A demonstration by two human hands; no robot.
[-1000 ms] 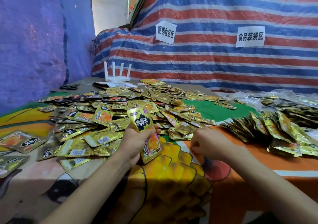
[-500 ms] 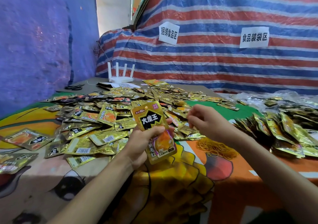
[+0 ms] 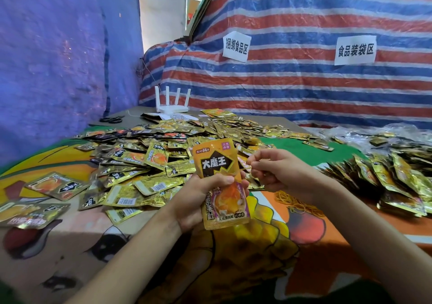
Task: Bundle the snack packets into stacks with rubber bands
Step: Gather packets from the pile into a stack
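Note:
My left hand (image 3: 201, 197) grips an upright stack of gold snack packets (image 3: 216, 163) above the table, thumb across the front packet. Just to its right, my right hand (image 3: 278, 173) hovers with curled fingers, fingertips pinched together near the stack's upper edge; a thin rubber band seems to be between them, too small to be sure. A loose heap of yellow rubber bands (image 3: 298, 204) lies on the cloth under my right wrist. A wide pile of loose gold packets (image 3: 149, 156) spreads across the table behind my hands.
Bundled packets (image 3: 402, 180) lie in rows at the right, with clear plastic bags (image 3: 383, 133) behind them. A white router (image 3: 171, 104) and black scissors (image 3: 112, 119) sit at the back left. Striped tarpaulin with two paper signs closes the back; a blue wall stands left.
My right hand rose from the rubber band heap on the cloth and came up beside the stack. My left hand lifted the stack higher and turned its front toward me.

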